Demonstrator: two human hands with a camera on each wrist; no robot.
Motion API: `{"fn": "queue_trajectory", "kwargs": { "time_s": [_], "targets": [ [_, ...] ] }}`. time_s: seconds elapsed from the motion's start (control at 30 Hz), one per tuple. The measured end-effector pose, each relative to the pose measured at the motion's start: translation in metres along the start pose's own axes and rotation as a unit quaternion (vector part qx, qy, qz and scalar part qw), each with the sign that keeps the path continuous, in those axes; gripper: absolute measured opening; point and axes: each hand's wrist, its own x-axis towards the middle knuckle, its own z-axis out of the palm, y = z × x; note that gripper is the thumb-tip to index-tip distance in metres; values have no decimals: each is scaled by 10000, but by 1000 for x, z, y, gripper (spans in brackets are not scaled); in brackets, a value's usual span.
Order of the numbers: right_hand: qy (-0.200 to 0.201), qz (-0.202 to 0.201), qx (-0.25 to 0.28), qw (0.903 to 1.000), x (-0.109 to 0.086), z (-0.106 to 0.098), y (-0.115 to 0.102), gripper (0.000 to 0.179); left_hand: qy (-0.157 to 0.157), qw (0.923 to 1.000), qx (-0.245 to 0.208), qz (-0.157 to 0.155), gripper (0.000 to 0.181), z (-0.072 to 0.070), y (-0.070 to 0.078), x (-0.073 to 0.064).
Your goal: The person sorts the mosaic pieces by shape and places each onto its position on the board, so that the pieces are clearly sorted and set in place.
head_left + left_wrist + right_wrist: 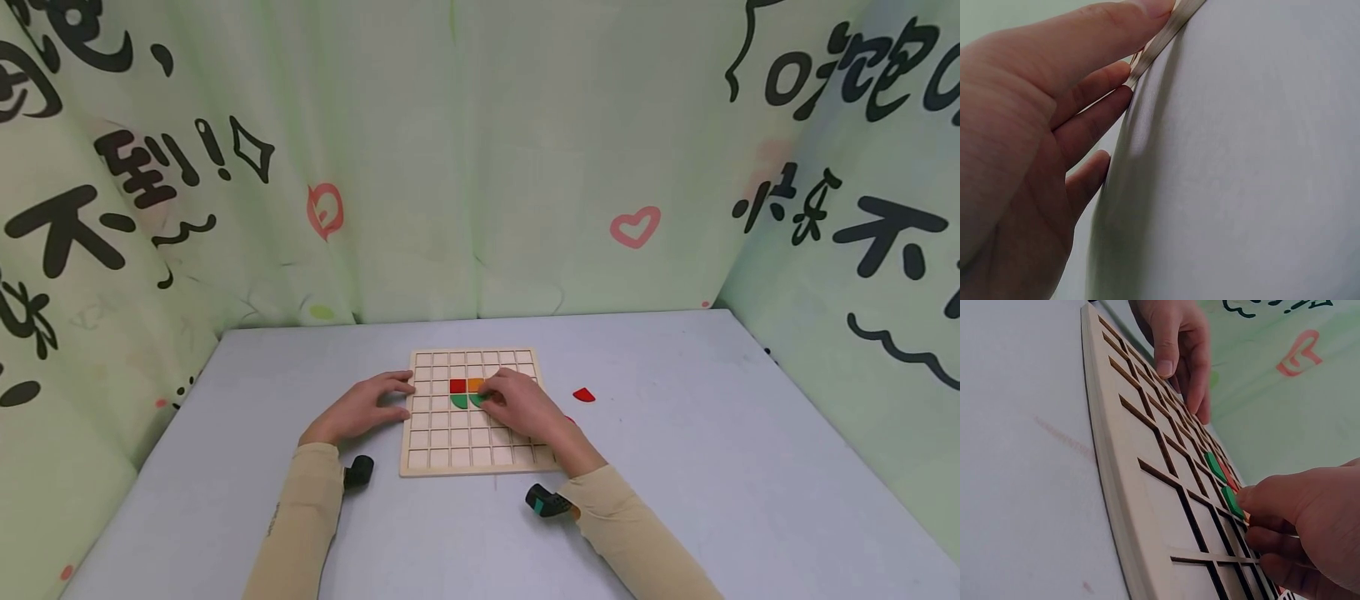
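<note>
Evidently, a gridded board (pixel 438 457) is touched at its left edge by the left hand (pixel 366 407), fingers relaxed, nothing grasped. At the board's middle, a green piece (pixel 1231 501) is met by the thumb of the right hand (pixel 520 406); whether it is pinched cannot be told. Seating seems underway; careful alignment within the board's grid appears called for.

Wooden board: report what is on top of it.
On the board, a red square, an orange piece and a green piece show; the right hand holds another green piece. Squares beneath that hand are covered, contents unseen.
</note>
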Motion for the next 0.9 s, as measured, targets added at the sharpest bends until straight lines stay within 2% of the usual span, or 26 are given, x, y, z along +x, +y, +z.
{"fn": "queue_trajectory", "kwargs": {
  "time_s": [0.3,0.8,0.9],
  "targets": [
    [17,365,346,9987,-13,-14,7,19,-25,10000,-72,18,42,0,1,0],
    [145,689,488,9963,-43,-40,46,19,-46,10000,-78,-9,43,-1,1,-1],
    [162,852,489,9950,-49,-44,52,20,-56,10000,-81,-11,43,-1,2,-1]
  ]
}}
